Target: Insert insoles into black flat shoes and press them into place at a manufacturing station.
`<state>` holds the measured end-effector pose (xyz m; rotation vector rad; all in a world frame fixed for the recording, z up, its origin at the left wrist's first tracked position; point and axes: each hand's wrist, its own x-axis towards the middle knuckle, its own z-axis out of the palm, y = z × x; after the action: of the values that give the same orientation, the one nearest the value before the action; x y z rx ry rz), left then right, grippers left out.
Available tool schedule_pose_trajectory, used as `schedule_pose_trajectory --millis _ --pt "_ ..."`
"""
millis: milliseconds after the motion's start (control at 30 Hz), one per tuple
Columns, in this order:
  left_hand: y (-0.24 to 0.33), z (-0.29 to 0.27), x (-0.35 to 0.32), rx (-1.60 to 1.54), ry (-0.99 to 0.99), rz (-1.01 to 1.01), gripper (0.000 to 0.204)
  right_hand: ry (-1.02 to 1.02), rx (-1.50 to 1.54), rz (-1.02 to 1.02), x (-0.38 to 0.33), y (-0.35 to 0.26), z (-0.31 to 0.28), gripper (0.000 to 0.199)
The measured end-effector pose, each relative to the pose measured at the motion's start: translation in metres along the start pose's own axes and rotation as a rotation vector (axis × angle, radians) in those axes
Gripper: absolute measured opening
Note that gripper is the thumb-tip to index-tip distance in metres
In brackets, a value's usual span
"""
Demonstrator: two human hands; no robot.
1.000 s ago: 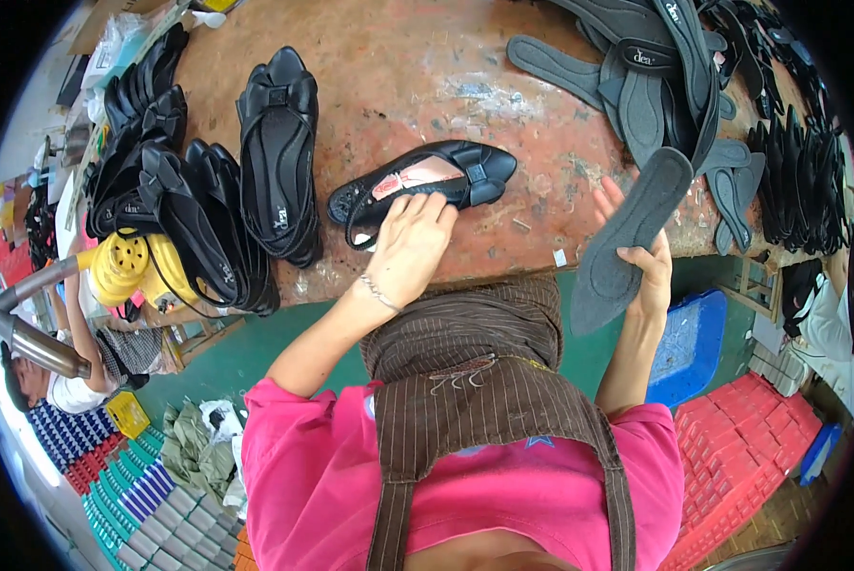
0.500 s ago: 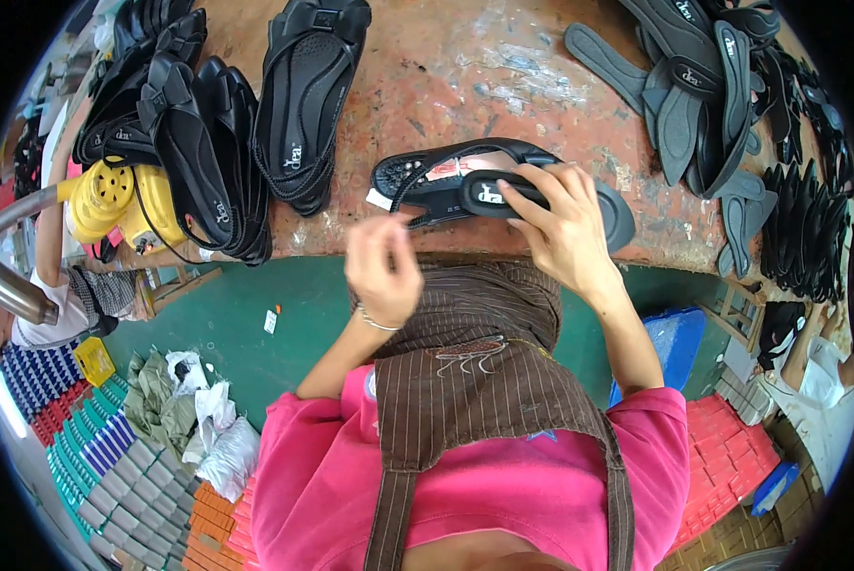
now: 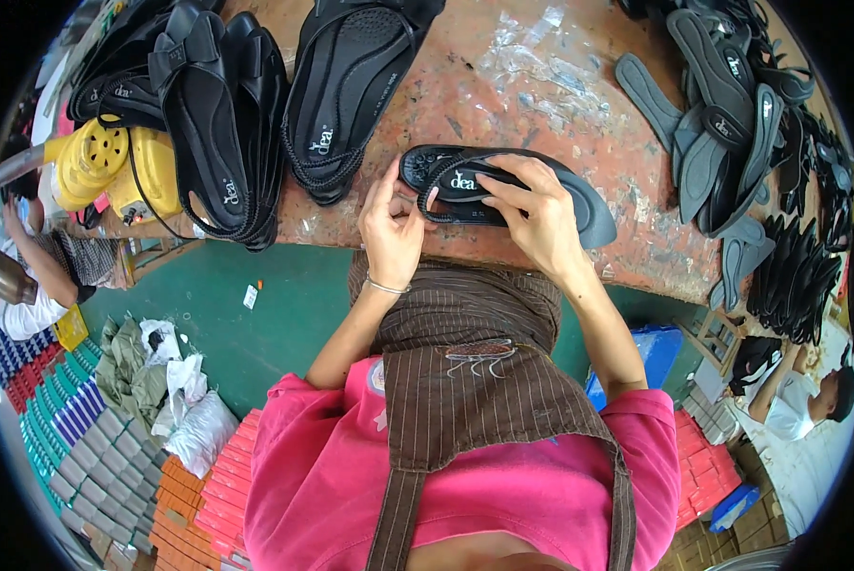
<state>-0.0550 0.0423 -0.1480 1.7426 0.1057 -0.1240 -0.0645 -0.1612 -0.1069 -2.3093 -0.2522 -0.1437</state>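
A black sandal (image 3: 422,160) lies sideways near the table's front edge, its heel end pointing left. A dark insole (image 3: 463,187) with a pale mark lies along it, its wider grey end (image 3: 594,211) showing to the right. My right hand (image 3: 541,214) grips the insole around its middle, fingertips on top; its palm hides part of the sandal. At the heel end my left hand (image 3: 391,233) is closed, the thumb against the braided heel strap (image 3: 436,179) and the fingers at the sandal's edge.
Black sandals (image 3: 222,143) stand at the left, another sandal (image 3: 346,105) beside them. Yellow clogs (image 3: 103,157) sit on the left corner. Loose grey insoles (image 3: 722,128) and a row of black straps (image 3: 789,276) lie right. Other people work at both sides.
My left hand has come up from beside the sandal to its heel strap. The insole's marked end, raised before, now lies farther left over the sandal's heel. The whole view has shifted.
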Motion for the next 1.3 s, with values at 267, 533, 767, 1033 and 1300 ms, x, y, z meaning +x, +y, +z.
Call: schedule_pose_trajectory --millis 267,533,767,1033,1300 --pt "0.001 -0.004 0.019 0.119 0.038 0.100 0.035 -0.018 0.024 0.016 0.016 -0.003 0.022 0.029" --pt "0.007 0.002 0.027 0.111 0.083 0.025 0.027 -0.045 -0.037 0.018 0.019 -0.007 0.029 0.031" --pt "0.009 0.005 0.037 0.150 0.045 -0.039 0.017 -0.179 -0.069 -0.085 0.023 -0.007 0.032 0.037" --pt "0.011 0.005 0.043 0.233 0.064 0.106 0.010 -0.288 -0.205 -0.071 0.006 -0.018 0.026 0.042" --pt "0.024 0.000 0.025 0.423 -0.152 -0.038 0.019 0.181 -0.452 0.136 -0.002 -0.006 0.011 0.032"
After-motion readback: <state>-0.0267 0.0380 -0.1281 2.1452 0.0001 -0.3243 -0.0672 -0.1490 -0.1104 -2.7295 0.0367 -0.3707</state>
